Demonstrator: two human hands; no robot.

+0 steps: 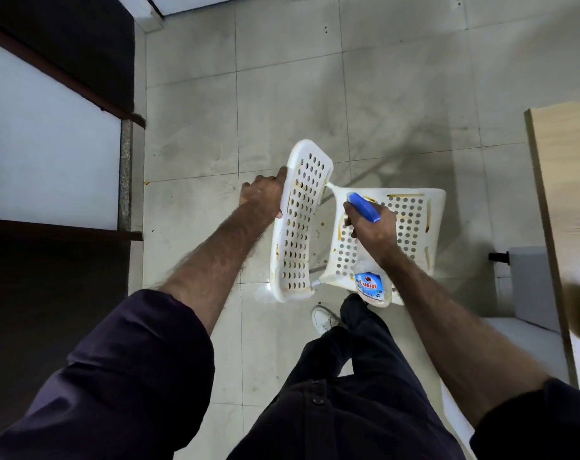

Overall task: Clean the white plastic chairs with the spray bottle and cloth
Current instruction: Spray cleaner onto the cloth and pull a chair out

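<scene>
A white plastic chair (414,224) with round holes stands on the tiled floor below me, with brownish stains along its edges. My left hand (262,195) grips the top edge of its perforated backrest (301,227). Over the seat, my right hand (371,224) holds a clear spray bottle (369,280) with a blue trigger head and a blue Colin label. The nozzle points toward the joint between backrest and seat. No cloth is in view.
A dark wooden frame with glass panels (49,127) runs along the left. At the right stand a light wooden board (567,194) and a grey block (527,280). My shoe (325,318) is close to the chair's front edge. Stained floor tiles (282,94) stretch ahead.
</scene>
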